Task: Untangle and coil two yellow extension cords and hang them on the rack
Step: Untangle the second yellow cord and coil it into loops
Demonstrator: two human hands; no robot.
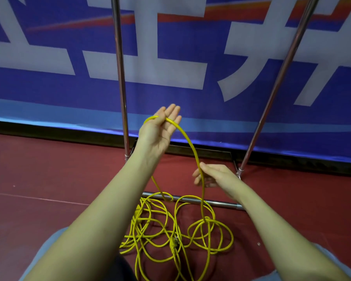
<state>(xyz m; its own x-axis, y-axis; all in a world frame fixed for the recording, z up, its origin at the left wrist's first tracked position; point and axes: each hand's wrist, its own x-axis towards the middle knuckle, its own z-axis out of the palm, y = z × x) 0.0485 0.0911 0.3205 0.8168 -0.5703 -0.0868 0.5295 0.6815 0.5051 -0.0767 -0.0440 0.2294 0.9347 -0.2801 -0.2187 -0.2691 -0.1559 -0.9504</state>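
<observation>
Cord in hand: thin yellow extension cord strand [187, 138], draped over the raised left hand [162, 126] and arching down through the right hand [209, 176] to the floor.
Cord pile: loose tangle of yellow cord loops [176, 230] on the dark red floor [49, 179], just in front of the shiny metal base bar [221, 203] of the rack; one loop lying over that bar.
Left fingers: straight and close together, palm up, cord resting across the palm, not pinched.
Right fingers: loosely curled around the hanging strand; hard to tell whether really gripping or only guiding.
Handling, as judgement: light, soft, bending easily, smooth jacket likely to slide through a loose grip; loops likely to catch on each other when pulled.
Where to hold: best on a free strand near the top of the pile, with the coil gathered on the open left palm; a hard pull on a crossing likely to tighten a knot.
Plug: yellow connector [173, 246] visible in the middle of the pile; other ends not found.
Rack: two chrome upright poles [121, 78], top rail cut off above the view.
Hard to make out: impossible to separate the two cords in the tangle; lower loops hidden behind the arms and cut by the bottom edge.
Behind: blue banner with large white characters [180, 63].
</observation>
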